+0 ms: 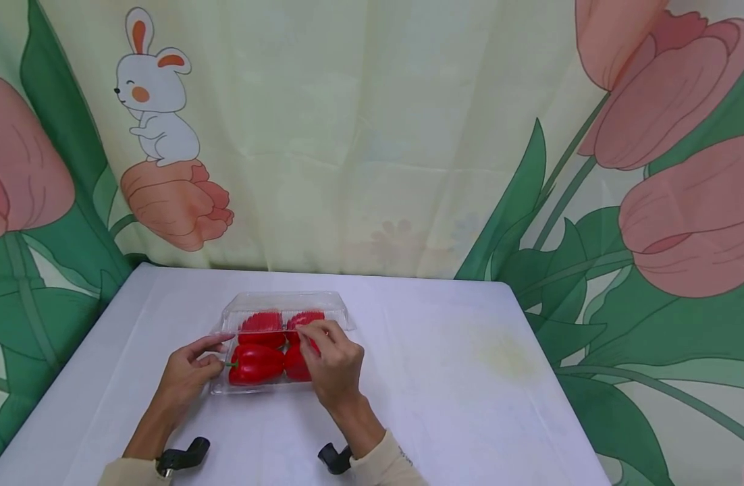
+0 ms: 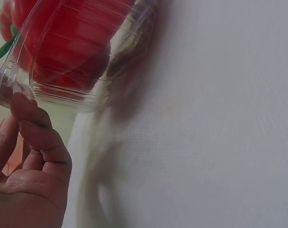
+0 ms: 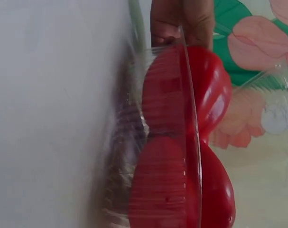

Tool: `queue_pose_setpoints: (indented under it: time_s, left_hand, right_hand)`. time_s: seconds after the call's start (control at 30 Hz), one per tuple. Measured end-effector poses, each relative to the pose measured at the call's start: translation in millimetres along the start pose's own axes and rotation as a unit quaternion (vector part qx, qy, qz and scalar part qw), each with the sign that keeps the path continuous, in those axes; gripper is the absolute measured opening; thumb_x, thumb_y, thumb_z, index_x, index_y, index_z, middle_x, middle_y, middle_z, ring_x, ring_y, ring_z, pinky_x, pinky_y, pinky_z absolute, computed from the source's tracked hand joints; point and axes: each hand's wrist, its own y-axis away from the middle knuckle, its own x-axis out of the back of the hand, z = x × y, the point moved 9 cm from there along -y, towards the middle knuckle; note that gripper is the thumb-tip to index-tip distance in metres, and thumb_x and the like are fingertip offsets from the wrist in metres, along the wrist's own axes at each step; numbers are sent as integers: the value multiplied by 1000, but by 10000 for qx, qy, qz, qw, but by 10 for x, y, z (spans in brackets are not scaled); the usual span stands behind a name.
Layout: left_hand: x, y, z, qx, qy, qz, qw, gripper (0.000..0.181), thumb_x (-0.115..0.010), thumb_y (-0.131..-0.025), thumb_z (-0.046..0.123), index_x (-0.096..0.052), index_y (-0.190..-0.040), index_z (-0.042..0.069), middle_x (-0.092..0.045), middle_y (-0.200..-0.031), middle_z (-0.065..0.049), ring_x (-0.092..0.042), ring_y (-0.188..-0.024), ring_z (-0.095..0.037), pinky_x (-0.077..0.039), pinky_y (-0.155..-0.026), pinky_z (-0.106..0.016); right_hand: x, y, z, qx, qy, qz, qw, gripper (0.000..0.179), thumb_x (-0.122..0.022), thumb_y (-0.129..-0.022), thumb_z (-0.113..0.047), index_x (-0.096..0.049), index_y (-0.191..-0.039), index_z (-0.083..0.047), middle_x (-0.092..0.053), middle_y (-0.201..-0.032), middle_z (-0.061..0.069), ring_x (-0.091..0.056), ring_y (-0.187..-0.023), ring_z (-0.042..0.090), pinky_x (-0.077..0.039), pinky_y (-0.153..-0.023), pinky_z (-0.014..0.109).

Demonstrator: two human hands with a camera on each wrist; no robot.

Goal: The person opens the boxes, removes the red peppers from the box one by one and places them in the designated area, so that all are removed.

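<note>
A clear plastic clamshell box (image 1: 221,389) holds several red bell peppers (image 1: 256,364). Its raised lid (image 1: 289,298) leans over the rear peppers, and the front ones are uncovered. At the box's left end, my left hand (image 1: 186,374) pinches the rim, close to a pepper's green stem. The left wrist view shows that thumb and fingers at the box's rim (image 2: 32,78). My right hand (image 1: 338,358) holds the lid's front edge with bent fingers, above the front right pepper. In the right wrist view, peppers (image 3: 212,97) show behind the box wall; my right hand is out of that view.
The box stands on a table with a white cloth (image 1: 445,378). Behind it hangs a curtain (image 1: 348,135) printed with tulips and a rabbit. Black wrist mounts (image 1: 186,455) sit on both of my wrists.
</note>
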Motion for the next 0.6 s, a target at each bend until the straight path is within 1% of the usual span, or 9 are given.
queue_pose_setpoints:
  time_s: [0.13, 0.23, 0.37, 0.43, 0.6]
  left_hand:
    - [-5, 14, 26, -22, 16, -35, 10000, 57, -66, -96, 5, -57, -151, 10, -61, -121, 0, -62, -90, -13, -60, -78, -21]
    - [-12, 24, 52, -87, 4, -68, 9999, 56, -66, -96, 5, -58, -151, 10, -61, -122, -1, -63, -93, -14, -61, -79, -21]
    - [-12, 23, 55, -105, -2, -86, 9999, 57, -68, -95, 4, -58, -151, 10, -60, -124, -4, -63, -89, -15, -61, -77, -21]
    - [-10, 19, 50, -92, 1, -88, 9999, 58, -69, -95, 4, -57, -151, 10, -58, -125, -6, -63, -87, -16, -61, -77, -21]
    - [-13, 12, 43, -73, 2, -67, 10000, 59, -70, -94, 4, -58, -152, 10, -57, -127, -8, -63, -87, -17, -61, -77, -21]
  right_hand:
    - [29, -58, 40, 8, -63, 2, 10000, 29, -93, -82, -16, -84, -109, -8, -80, -98, 9, -80, -89, 18, -62, -76, 21]
    - [48, -95, 75, -18, -109, -3, 9999, 29, -92, -82, -15, -84, -108, -8, -80, -98, 9, -80, -89, 18, -62, -77, 22]
    - [53, -138, 112, -15, -98, -43, 9999, 29, -92, -83, -17, -83, -110, -8, -80, -99, 9, -80, -89, 18, -62, -77, 22]
    - [54, -163, 124, 0, -64, -75, 10000, 30, -92, -83, -18, -83, -110, -9, -80, -98, 8, -80, -87, 18, -62, -76, 21]
    - [57, -226, 157, 69, -5, -95, 9999, 30, -94, -79, -16, -84, -107, -9, -79, -94, 7, -78, -78, 15, -58, -68, 15]
